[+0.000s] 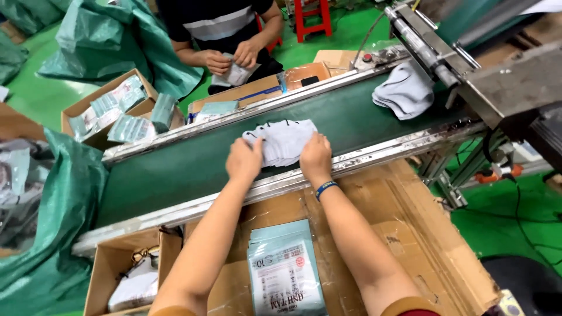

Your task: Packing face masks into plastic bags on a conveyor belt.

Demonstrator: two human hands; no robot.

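On the green belt (175,169), a fanned stack of white masks (284,140) lies between the person's two hands. Both arms reach forward and up from the bottom of the view, bare and nearly straight, and they come closer together at the belt. The left hand (244,159) sits at the left edge of the masks, palm down, with its fingers curled over the edge. The right hand (315,157) sits at the lower right edge of the masks, palm down too, with its fingers bent onto the pile. Each grip is loosely closed against the masks, pressing from its own side, and the masks lie flat on the belt. A blue band (325,188) goes round the right wrist. Below the arms, a stack of teal packs (285,270) lies on flat brown cardboard (404,216). To the left of the packs stands an open box (111,266) with white things inside. Farther along the belt, to the right, a grey pile of cloth (405,90) lies near a metal machine (497,76). Across the belt, another person's hands (231,58) hold a small pack. Beside that person, a second box (108,108) holds more packs.
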